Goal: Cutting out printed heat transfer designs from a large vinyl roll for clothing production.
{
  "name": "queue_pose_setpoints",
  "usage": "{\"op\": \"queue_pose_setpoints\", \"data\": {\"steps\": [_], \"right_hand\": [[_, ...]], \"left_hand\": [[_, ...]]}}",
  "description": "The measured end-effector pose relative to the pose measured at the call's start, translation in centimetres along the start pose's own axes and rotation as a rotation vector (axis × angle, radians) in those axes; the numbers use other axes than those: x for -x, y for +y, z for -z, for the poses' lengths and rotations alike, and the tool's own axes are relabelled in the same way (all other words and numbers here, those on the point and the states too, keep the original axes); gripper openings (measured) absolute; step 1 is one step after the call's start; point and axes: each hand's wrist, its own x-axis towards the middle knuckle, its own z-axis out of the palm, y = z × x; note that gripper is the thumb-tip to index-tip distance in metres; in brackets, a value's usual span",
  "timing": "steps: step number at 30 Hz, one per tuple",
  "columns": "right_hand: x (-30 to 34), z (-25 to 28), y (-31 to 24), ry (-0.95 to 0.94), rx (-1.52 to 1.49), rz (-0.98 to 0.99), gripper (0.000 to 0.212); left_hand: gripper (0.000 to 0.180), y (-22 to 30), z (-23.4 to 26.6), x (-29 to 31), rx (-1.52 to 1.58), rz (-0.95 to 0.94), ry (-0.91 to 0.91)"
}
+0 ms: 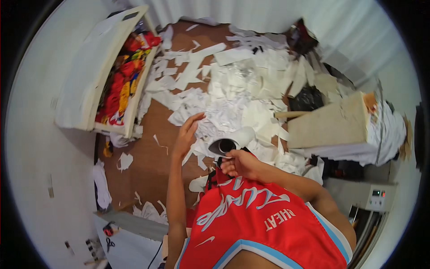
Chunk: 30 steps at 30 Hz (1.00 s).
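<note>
At the far left a grey-white tabletop cuts into the lower corner, a pair of black scissors lying near its outer edge beside a red-and-black tape measure. Above it, a tilted-looking white cabinet, smooth and flat-sided, stands with its open front to the right, stuffed with rumpled red and yellow fabric. Between the cabinet and the left forearm, brown floor forms the broadest gap, marked by a few torn scraps.

The left hand is raised, fingers loosely extended and grasping nothing visible; whether its fingertips touch the paper heap cannot be told. That heap, crumpled sheets mixed with long flat strips, spreads across the floor up to the white curtain. In front of the person's torso is the white roll, a smooth tube with a dark, round hollow facing the person; the right hand grips its near rim.

Farther right, a shiny, wrinkled black plastic bag sits just beside a boxy cream cabinet, whose straight edges bound the paper on that side. Below it stands a grey machine with small lit displays.
</note>
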Motion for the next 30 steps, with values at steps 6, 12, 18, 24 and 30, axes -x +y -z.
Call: {"op": "queue_pose_setpoints", "data": {"steps": [6,12,18,24,30], "right_hand": [[2.3,-4.1,-7.8,-0.07,0.779,-0.144,0.033],[-2.4,-9.3,-20.3,-0.032,1.088,-0.135,0.036],[-8.8,-19.5,-30.1,-0.117,1.524,-0.193,0.039],[-11.2,-29.3,-37.0,-0.014,1.914,-0.214,0.043],[-14.5,-36.0,-40.8,0.187,1.996,-0.219,0.038]], "left_hand": [[0.072,2.2,5.5,-4.5,0.083,-0.027,-0.439],[0.091,4.9,8.3,-11.0,0.017,-0.231,-0.842],[0.096,8.0,18.5,-19.3,-0.061,-0.395,-0.721],[0.089,10.2,26.7,-20.9,-0.091,-0.213,-0.614],[0.041,11.1,31.3,-23.2,-0.365,-0.473,-0.401]]}}
